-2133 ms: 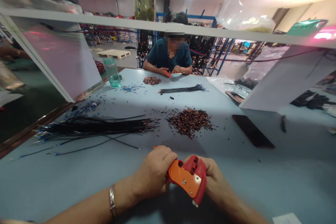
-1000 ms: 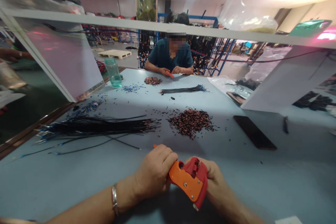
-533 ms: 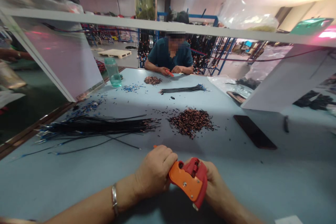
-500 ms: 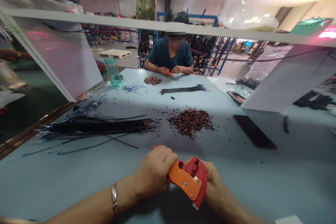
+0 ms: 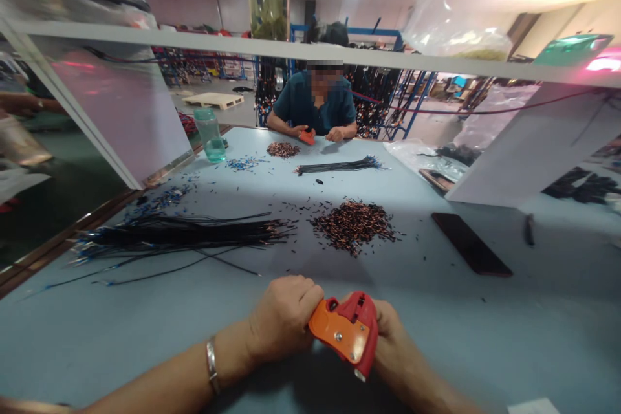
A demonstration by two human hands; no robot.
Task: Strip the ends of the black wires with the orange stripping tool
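Note:
Both my hands meet at the near edge of the blue table [image 5: 121,330]. My right hand [image 5: 395,352] is wrapped round a red and orange crimping tool [image 5: 347,333], whose head points up and left. My left hand [image 5: 284,317] is closed in a fist against the tool's head; what its fingers pinch there is hidden. A silver bangle sits on my left wrist. Just beyond the hands lie a heap of small copper and black terminals [image 5: 354,223] and a bundle of black wires [image 5: 179,233] with blue ends.
A dark phone [image 5: 468,242] lies to the right. Across the table a person in a dark teal shirt [image 5: 315,107] handles an orange tool, with a second terminal heap [image 5: 281,149] and wire bundle [image 5: 337,166]. A green bottle [image 5: 211,134] stands far left. White shelf panels rise on both sides.
My hands and the tool have dropped slightly toward me and stay together. The orange tip seen behind my left hand is gone. The person opposite has moved their hands apart.

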